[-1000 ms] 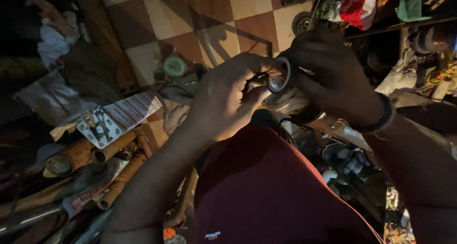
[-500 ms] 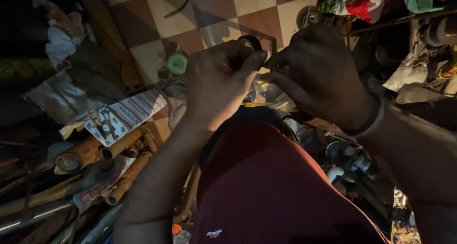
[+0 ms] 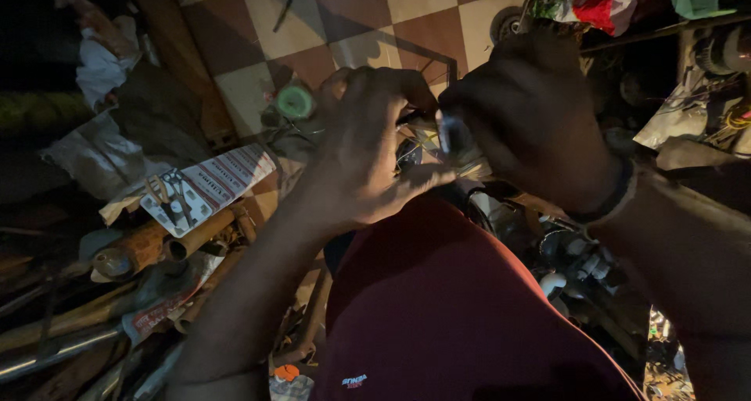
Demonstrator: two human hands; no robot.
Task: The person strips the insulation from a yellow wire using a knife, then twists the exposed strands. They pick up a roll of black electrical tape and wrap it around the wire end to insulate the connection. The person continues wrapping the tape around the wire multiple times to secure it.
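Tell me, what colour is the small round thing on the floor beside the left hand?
Green; the small round thing lies just beyond the left hand, seen in the head view.

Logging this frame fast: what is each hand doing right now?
Left hand: fingers curled, touching a small dark part; grip unclear.
Right hand: closed around that same part.

Counted two hands: left hand (image 3: pixel 368 147) and right hand (image 3: pixel 532 111), closed together on one small shiny part (image 3: pixel 450 135), its kind too dark to tell. Counted one dark wristband (image 3: pixel 614 201) on the right wrist. Saw one green roll of tape (image 3: pixel 295 102), one striped printed card (image 3: pixel 207 186), one rusty pipe (image 3: pixel 137 248) among several more tubes too dim to number, one white crumpled bag (image 3: pixel 98 68), one red-and-white cloth (image 3: pixel 598 2), one checkered floor (image 3: pixel 360 17).
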